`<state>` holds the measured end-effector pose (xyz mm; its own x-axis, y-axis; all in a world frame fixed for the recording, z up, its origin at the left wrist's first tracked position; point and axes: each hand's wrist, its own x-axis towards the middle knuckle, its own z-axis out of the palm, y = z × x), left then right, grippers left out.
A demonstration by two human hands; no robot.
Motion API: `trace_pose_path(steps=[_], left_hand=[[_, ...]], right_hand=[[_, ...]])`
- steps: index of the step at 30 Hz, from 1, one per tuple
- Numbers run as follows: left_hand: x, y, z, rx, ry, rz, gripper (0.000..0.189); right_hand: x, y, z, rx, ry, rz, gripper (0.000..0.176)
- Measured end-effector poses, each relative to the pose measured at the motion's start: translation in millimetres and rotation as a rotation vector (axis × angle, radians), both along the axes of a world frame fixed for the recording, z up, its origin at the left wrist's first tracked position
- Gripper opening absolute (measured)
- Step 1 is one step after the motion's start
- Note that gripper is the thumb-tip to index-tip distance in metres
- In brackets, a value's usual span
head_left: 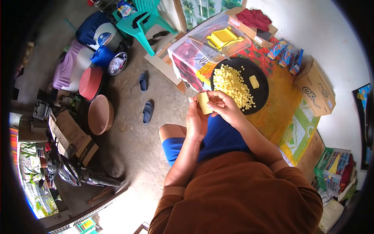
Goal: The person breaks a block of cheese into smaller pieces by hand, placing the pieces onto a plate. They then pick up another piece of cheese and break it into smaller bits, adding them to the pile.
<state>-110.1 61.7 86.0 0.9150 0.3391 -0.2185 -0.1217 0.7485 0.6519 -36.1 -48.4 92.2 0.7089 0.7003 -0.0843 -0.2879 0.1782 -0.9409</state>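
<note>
A pale yellow rectangular piece [204,103], flat and smooth-looking, is held up between my two hands above my lap. My left hand [197,124] grips its near left side, and a small pale bit [190,100] shows at that hand's fingertip. On the other side, my right hand [225,107] pinches the piece between thumb and fingers. Just beyond my hands sits a round black tray [261,99] heaped with small pale yellow cubes [232,85]. A yellow rectangular packet or stack [254,82] lies on the tray's right part.
A clear plastic bin [187,48] with a yellow slatted rack [224,38] on it stands behind the tray. Blue packets [286,54] and a cardboard box [314,89] are at right. Slippers [147,112], basins [100,115] and a green chair [146,25] occupy the left floor.
</note>
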Motion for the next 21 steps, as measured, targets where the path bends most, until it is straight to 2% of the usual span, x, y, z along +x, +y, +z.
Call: trace_pose_path(steps=[5,6,10,13,21], left_hand=[[-6.9,5.1,7.1,0.158,-0.019,0.019,0.025],[-5.7,4.6,10.7,0.125,-0.024,0.029,0.02],[-6.9,5.5,7.6,0.174,-0.043,0.009,0.021],[-7.6,5.8,4.1,0.205,-0.044,-0.001,0.02],[-10.4,7.5,4.0,0.159,-0.038,-0.04,0.019]], right_hand=[[1.7,-5.2,2.5,0.044,-0.023,-0.008,0.035],[2.2,-5.0,2.5,0.07,-0.061,0.0,0.033],[1.1,-4.9,14.2,-0.012,0.007,-0.011,0.029],[5.9,-6.5,2.3,0.09,0.021,0.044,0.029],[3.1,-5.1,6.8,0.047,0.131,-0.024,0.03]])
